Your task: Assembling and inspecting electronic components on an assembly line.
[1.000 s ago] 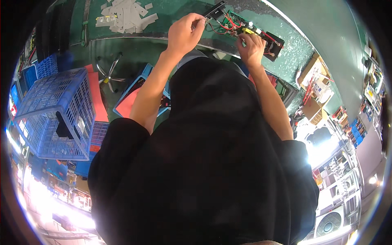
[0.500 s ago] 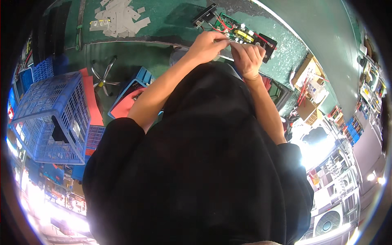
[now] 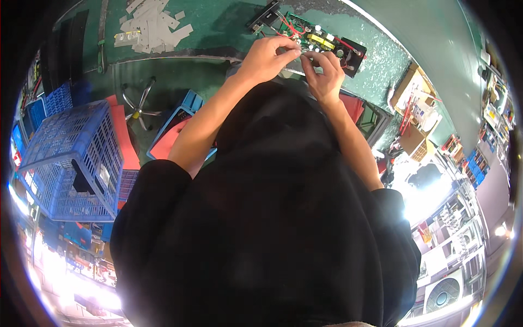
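Observation:
On the green bench lies a circuit board with red wires, yellow-wrapped parts and round capacitors. A black end plate is at its left and another black plate at its right. Just in front of the board, my left hand pinches with thumb and forefinger. My right hand meets it there, thumb and forefinger pressed together. Whatever sits between the fingertips is too small to make out.
Flat pale-grey pieces lie piled on the bench at the left, beside a small white ribbed block. Below the bench stand a blue plastic crate, a blue bin and a chair base. Cardboard boxes are at the right.
Both hands have shifted slightly left along with the whole view. The right hand's fingers have turned and spread more, its thumb now showing. The fingertips of both hands remain together.

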`<action>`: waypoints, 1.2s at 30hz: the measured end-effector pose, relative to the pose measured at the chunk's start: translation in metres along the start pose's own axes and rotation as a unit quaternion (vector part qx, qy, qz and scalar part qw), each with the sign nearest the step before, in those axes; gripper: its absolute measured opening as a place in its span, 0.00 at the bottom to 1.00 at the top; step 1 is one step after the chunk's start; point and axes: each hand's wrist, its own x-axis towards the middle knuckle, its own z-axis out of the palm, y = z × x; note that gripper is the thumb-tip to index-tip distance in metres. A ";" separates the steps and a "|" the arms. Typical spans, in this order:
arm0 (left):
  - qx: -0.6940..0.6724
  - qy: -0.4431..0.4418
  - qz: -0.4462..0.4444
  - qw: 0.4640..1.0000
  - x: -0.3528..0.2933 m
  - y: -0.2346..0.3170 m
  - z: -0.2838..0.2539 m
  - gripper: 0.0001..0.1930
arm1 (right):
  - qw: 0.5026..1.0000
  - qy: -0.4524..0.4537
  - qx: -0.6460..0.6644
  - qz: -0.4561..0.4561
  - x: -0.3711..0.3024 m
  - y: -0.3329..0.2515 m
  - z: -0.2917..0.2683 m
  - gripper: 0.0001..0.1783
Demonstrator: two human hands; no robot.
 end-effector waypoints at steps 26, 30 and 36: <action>-0.012 0.145 -0.153 0.977 -0.046 -0.061 -0.045 0.16 | 0.956 -0.123 -0.222 -0.144 0.030 0.049 0.021 0.04; -0.019 0.158 -0.171 0.972 -0.053 -0.065 -0.052 0.17 | 0.956 -0.142 -0.216 -0.141 0.032 0.048 0.023 0.05; 0.000 0.141 -0.179 0.974 -0.054 -0.065 -0.051 0.17 | 0.954 -0.145 -0.206 -0.160 0.030 0.050 0.022 0.05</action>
